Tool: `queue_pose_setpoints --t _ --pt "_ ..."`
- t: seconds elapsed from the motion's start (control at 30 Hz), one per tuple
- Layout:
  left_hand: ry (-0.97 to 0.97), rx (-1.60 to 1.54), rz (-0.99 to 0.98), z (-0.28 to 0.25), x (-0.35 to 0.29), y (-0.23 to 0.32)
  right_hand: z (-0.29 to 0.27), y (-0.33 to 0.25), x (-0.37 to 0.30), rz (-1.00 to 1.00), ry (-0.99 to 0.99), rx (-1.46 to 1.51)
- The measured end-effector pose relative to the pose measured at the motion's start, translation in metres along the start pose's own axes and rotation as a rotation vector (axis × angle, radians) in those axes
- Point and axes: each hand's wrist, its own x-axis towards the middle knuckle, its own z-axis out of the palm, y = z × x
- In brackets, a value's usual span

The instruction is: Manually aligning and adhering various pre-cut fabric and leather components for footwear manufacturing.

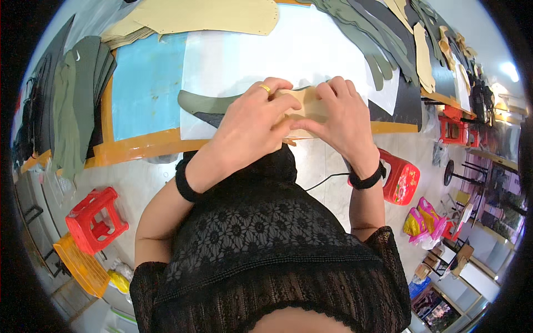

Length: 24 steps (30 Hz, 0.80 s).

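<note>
Over the front edge of the worktable, my left hand (247, 119) and my right hand (345, 119) pinch a tan piece of flexible sheet material (305, 105) between them. The thumbs are on its near side, and the fingers curl over its far side. Most of its left part is hidden by my left hand. Behind and beneath my hands lies a long olive-green cut piece (205, 103), rounded at its left end, with a dark grey textured part along its lower edge. Both rest on a white sheet (222, 61).
Blue sheeting (147, 89) covers the table's left part. A stack of tan cut pieces (216, 16) lies at the far edge. Olive pieces are piled left (83, 83) and right (361, 33). Red stools stand on the floor, left (97, 219) and right (401, 177).
</note>
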Motion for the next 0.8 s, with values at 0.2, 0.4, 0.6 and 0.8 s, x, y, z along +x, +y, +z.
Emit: queue_pose_setpoints --t 0.2,0.4,0.6,0.8 --pt "-0.009 -0.041 -0.165 -0.033 -0.009 -0.009 -0.006 0.002 0.003 -0.002 -0.029 0.031" --pt "-0.052 0.059 -0.257 -0.049 -0.014 -0.012 -0.003 0.000 0.001 0.042 -0.035 0.026" --pt "0.000 0.376 -0.150 -0.049 -0.023 -0.020 -0.005 -0.011 0.001 0.082 0.006 0.068" --pt "0.064 0.323 -0.157 -0.054 -0.036 -0.033 0.001 -0.020 -0.005 0.033 0.026 0.344"
